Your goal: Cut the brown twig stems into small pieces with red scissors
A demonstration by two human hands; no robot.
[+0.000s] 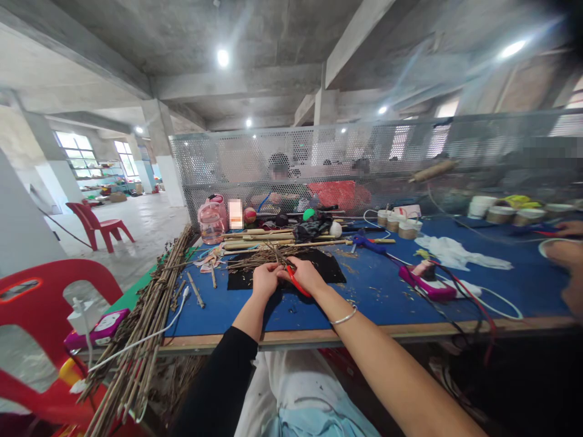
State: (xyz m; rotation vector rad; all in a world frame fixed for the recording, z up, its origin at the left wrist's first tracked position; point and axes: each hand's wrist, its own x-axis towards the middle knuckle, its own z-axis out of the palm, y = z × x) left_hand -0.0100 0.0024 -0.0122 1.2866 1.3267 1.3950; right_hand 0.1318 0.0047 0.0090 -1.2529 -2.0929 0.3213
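Both hands meet over a black cloth point(334, 268) on the blue tabletop. My right hand point(304, 274) is closed on red-handled shears point(297, 281), whose blades are hard to make out. Close against it, my left hand point(265, 281) has its fingers pinched on what looks like a thin twig, mostly hidden by the fingers. A pile of short cut twigs point(246, 262) lies on the cloth just beyond the hands. Long twigs point(150, 321) form a thick bundle over the table's left edge. Cut stick pieces point(195, 290) lie left of the cloth.
Behind the cloth are bamboo sticks point(241, 245), a pink jug point(212, 221) and a blue glue gun point(368, 244). A purple power strip point(428, 285) with cables lies right. Red chairs point(68, 279) stand left; another person's hand point(569, 228) shows far right.
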